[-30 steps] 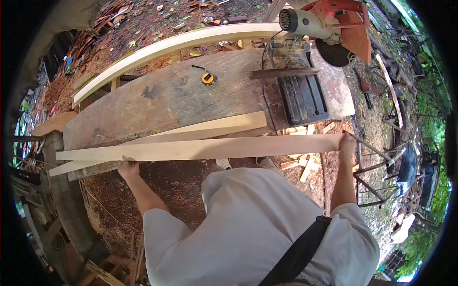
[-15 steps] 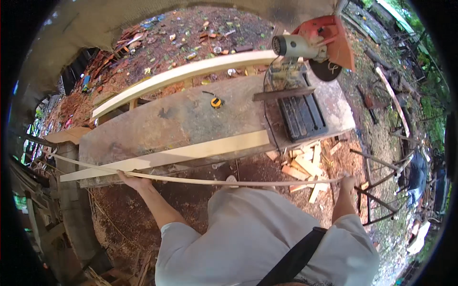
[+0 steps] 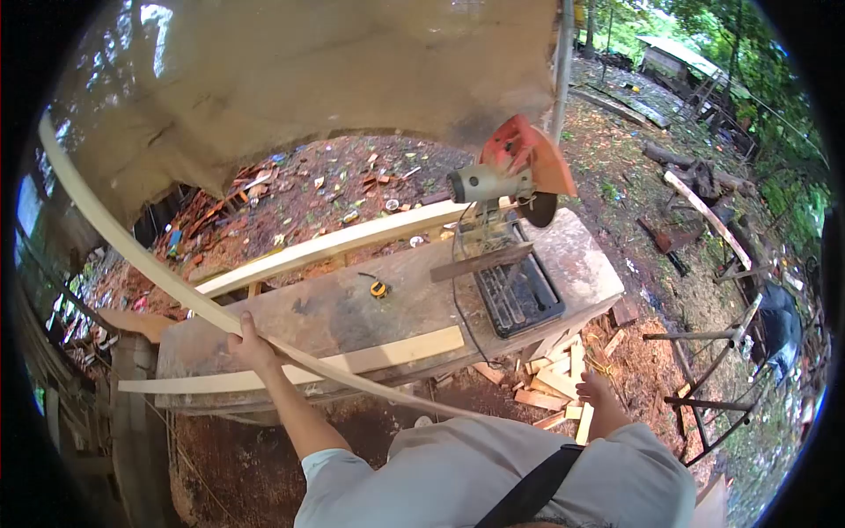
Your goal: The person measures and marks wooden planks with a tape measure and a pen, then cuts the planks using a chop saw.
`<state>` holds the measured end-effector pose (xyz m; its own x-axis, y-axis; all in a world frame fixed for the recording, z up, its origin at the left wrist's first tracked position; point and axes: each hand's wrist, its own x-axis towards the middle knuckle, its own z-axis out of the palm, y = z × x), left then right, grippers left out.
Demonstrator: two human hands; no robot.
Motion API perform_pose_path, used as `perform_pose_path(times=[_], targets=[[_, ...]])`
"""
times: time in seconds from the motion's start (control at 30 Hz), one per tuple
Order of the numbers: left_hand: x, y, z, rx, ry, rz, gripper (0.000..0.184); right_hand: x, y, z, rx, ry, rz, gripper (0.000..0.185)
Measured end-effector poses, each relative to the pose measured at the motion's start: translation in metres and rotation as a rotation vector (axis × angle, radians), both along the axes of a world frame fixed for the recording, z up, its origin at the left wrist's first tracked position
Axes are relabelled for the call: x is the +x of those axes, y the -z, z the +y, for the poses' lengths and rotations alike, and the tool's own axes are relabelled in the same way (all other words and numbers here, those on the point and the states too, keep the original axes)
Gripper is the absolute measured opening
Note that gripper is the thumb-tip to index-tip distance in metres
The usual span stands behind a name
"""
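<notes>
My left hand (image 3: 253,348) is closed around a long, thin wooden strip (image 3: 150,264). The strip slants from high at the far left down toward my shirt, its left end raised above the bench. Below it, a wider pale board (image 3: 405,351) lies along the near edge of the workbench (image 3: 326,308), part of it behind my left hand and the strip. My right hand (image 3: 598,392) is off the strip, fingers apart and holding nothing, close to a heap of wood offcuts (image 3: 556,387) on the ground.
A chop saw (image 3: 519,185) with a red guard stands at the bench's right end, its cord trailing over the edge. A yellow tape measure (image 3: 378,289) sits mid-bench. Behind runs a long beam (image 3: 334,246). At right is a metal frame (image 3: 704,378); a tarp (image 3: 352,70) hangs ahead.
My right hand has let go of the strip and opened. My left hand has raised the strip's left end, so it now slants instead of lying nearly level. The view has tilted upward.
</notes>
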<state>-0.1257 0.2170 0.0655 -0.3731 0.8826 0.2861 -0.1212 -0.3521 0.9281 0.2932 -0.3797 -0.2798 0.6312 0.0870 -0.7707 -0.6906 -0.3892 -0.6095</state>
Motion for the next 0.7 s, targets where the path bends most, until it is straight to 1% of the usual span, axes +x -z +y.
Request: perform_pose_path(times=[0.03,0.07,0.1,0.17,0.2,0.23,0.27,0.3,0.33,0.37,0.43,0.47,0.5,0.53,0.57,0.6,0.63,0.67,0.7], targets=[[0.004,-0.008,-0.008,0.036,-0.024,0.153,0.030,0.000,0.000,0.004,-0.043,-0.009,-0.024,0.030],[0.003,-0.006,-0.005,0.121,0.017,0.171,0.026,0.000,-0.001,0.008,-0.031,0.000,-0.026,0.030],[0.007,-0.008,-0.010,0.132,0.023,0.170,0.026,-0.001,-0.002,0.011,-0.018,0.010,-0.021,0.029],[0.017,-0.022,-0.032,0.128,0.061,0.343,0.026,-0.004,-0.002,0.012,0.004,0.028,-0.007,0.026],[0.022,-0.022,-0.038,0.134,0.065,0.342,0.026,-0.002,0.003,0.012,0.031,0.056,-0.019,0.028],[0.025,-0.018,-0.044,0.130,0.126,0.367,0.029,0.003,0.002,0.013,0.033,0.060,-0.020,0.028],[0.028,-0.012,-0.051,0.123,0.185,0.391,0.033,0.010,-0.001,0.015,0.101,0.167,-0.104,0.024],[0.030,-0.001,-0.059,0.121,0.186,0.391,0.033,0.015,-0.001,0.015,0.167,0.272,-0.189,0.021],[0.033,0.015,-0.066,0.090,0.301,0.366,0.035,0.027,0.001,0.011,0.254,0.262,-0.380,0.024],[0.038,0.028,-0.075,0.058,0.415,0.341,0.037,0.049,-0.008,0.018,0.167,0.455,-0.466,0.028],[0.054,0.047,-0.106,0.038,0.511,0.305,0.040,0.079,-0.051,0.013,0.368,0.743,-0.683,0.032],[0.058,0.051,-0.125,0.021,0.558,0.372,0.041,0.093,-0.075,0.011,0.471,0.856,-0.804,0.037],[0.059,0.054,-0.138,0.000,0.604,0.439,0.042,0.106,-0.101,0.006,0.608,0.901,-0.945,0.035],[0.058,0.073,-0.138,0.057,0.633,0.577,0.042,0.131,-0.120,-0.006,0.663,1.050,-0.831,0.032],[0.054,0.081,-0.143,0.063,0.637,0.652,0.043,0.131,-0.150,-0.011,0.761,0.946,-0.881,0.029],[0.051,0.089,-0.149,0.071,0.639,0.727,0.044,0.149,-0.160,-0.027,0.799,0.794,-0.937,0.030],[0.056,0.078,-0.162,0.262,0.645,0.867,0.046,0.145,-0.191,-0.021,0.840,0.746,-0.911,0.038],[0.060,0.074,-0.171,0.450,0.656,1.006,0.049,0.157,-0.199,-0.031,0.937,0.644,-0.864,0.050],[0.057,0.082,-0.176,0.398,0.649,1.027,0.049,0.161,-0.213,-0.029,0.945,0.614,-0.835,0.055]])
